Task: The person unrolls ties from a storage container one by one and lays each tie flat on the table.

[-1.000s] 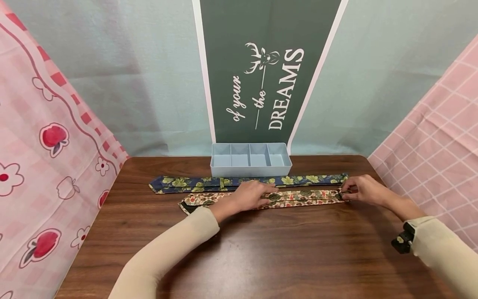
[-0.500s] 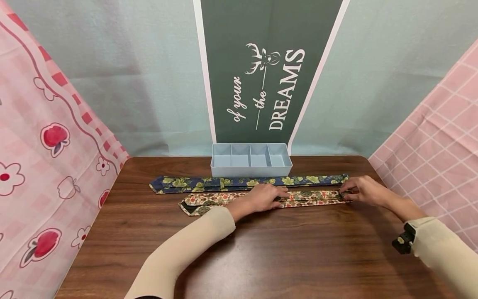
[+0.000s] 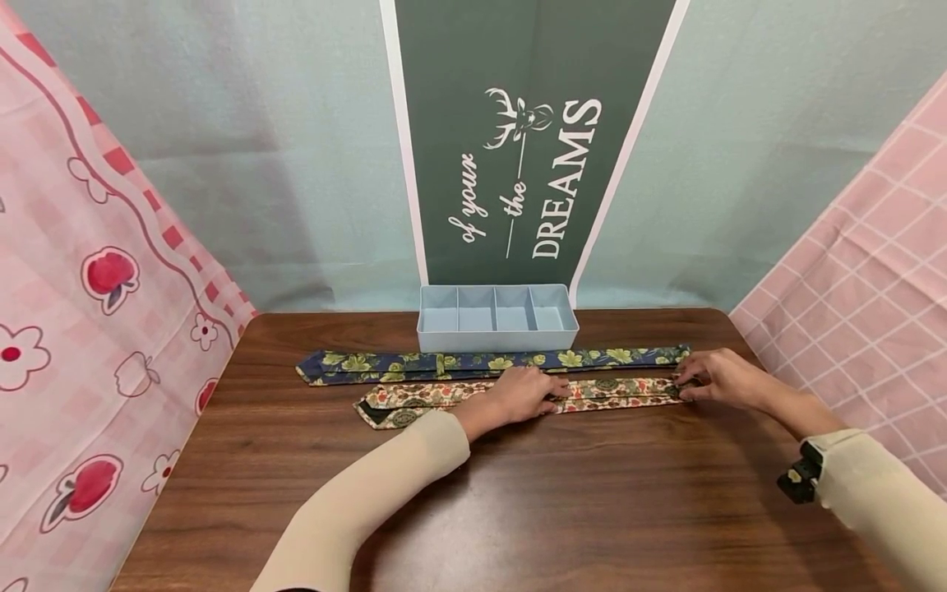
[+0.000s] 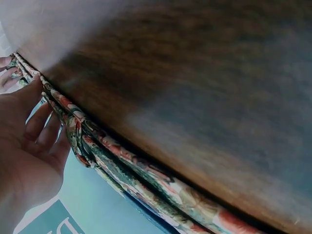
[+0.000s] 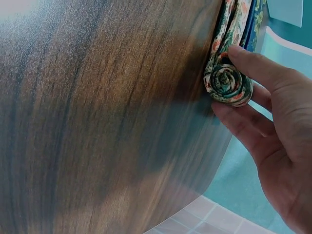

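A cream necktie [image 3: 621, 386] with red and green print lies doubled lengthwise across the table, its wide end pointing left. My right hand [image 3: 728, 380] grips its right end, which is wound into a small roll [image 5: 227, 84] standing on edge between thumb and fingers. Midway along the same tie, my left hand [image 3: 521, 393] holds the strip, thumb on the near side and fingers on the far side; a loose fold bulges beside them in the left wrist view. Just behind lies a navy necktie [image 3: 370, 366] with yellow-green flowers, stretched out flat.
Behind the ties stands a light blue box [image 3: 497, 339] with several compartments in a row. The wooden table [image 3: 562, 501] extends toward me. Cloth hangings [image 3: 325, 164] enclose the back and both sides.
My left hand has slid right along the cream necktie, uncovering more of its left part, then stopped. The right hand stays at the rolled end with little visible movement.
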A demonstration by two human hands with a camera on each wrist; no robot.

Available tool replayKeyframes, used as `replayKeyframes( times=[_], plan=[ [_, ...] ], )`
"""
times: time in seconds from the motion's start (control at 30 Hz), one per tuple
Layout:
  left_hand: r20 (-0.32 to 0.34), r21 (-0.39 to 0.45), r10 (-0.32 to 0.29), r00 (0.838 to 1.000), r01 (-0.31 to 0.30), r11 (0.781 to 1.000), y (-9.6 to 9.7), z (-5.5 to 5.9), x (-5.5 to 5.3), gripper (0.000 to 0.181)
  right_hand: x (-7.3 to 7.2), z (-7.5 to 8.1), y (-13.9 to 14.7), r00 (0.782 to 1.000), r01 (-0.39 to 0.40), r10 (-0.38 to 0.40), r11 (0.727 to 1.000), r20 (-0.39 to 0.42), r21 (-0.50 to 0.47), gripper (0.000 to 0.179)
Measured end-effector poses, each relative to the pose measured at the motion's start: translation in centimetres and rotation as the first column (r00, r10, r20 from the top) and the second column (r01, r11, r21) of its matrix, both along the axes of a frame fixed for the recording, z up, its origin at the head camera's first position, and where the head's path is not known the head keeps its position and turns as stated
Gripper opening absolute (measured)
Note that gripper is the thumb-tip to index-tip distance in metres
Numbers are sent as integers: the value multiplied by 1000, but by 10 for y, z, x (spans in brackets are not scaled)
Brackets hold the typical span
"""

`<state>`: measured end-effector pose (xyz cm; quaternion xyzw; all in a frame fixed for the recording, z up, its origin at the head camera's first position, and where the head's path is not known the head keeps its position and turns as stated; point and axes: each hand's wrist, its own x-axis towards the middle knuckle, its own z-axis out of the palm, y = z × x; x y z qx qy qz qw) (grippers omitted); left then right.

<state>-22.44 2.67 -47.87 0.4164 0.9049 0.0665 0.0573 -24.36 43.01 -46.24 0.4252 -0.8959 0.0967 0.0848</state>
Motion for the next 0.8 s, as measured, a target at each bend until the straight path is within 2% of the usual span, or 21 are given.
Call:
replayKeyframes(
  times=[0.13, 0.23, 0.57, 0.67, 0.8],
  plan=[
    [22, 11, 9, 1000, -9, 1000, -3, -1, 0, 41, 1, 1, -1, 999, 20, -19, 999, 29, -25, 26],
    [26, 12, 11, 1000, -11, 1000, -7, -2, -1, 41, 1, 3, -2, 1000, 5, -3, 999, 31, -54, 29],
    [32, 10, 6, 999, -7, 1000, -14, 2, 1, 40, -3, 0, 8, 991, -130, 130, 989, -10, -66, 42],
    [38, 10, 6, 999, -7, 1000, -16, 4, 2, 40, 0, 0, 9, 993, -115, 116, 991, 14, -67, 38],
    [50, 16, 0, 999, -1, 1000, -19, 5, 3, 41, 2, -1, 11, 998, -59, 61, 997, 30, -59, 33]
  ],
)
